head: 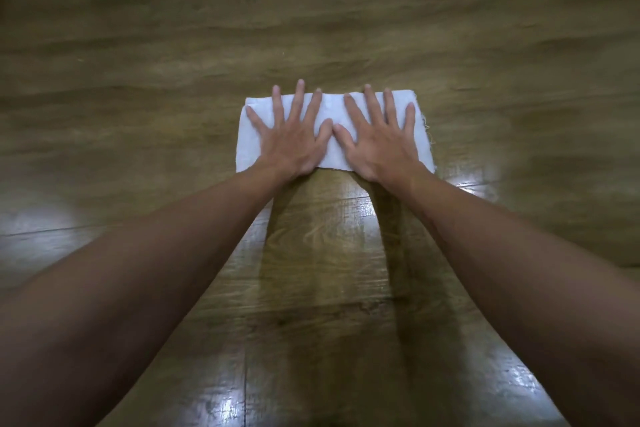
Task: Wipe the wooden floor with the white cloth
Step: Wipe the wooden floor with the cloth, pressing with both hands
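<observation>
Wooden floor (346, 28) fills the whole frame, its brown planks running left to right; the upper half is smeared by blur, so grain there is hard to make out, while the lower half shows seams and bright glare patches at lower centre and at the right of centre. White cloth (330, 146), a folded rectangle, lies flat on the floor just above the middle of the frame. Its right edge is frayed, with loose threads showing; its near corners and much of its surface are hidden beneath the hands. Left hand (292, 146) lies palm down on the left part of the cloth, fingers (298, 97) straight and spread, grasping nothing; the tips of the longest reach to or just past the far edge. Right hand (379, 146) lies palm down on the right part in the same released, flattened pose. The two thumbs nearly meet at the cloth's centre; whether they touch cannot be told. Both bare forearms enter from the lower corners and are cut off by the frame edges. Dark arm shadows fall on the floor between them.
</observation>
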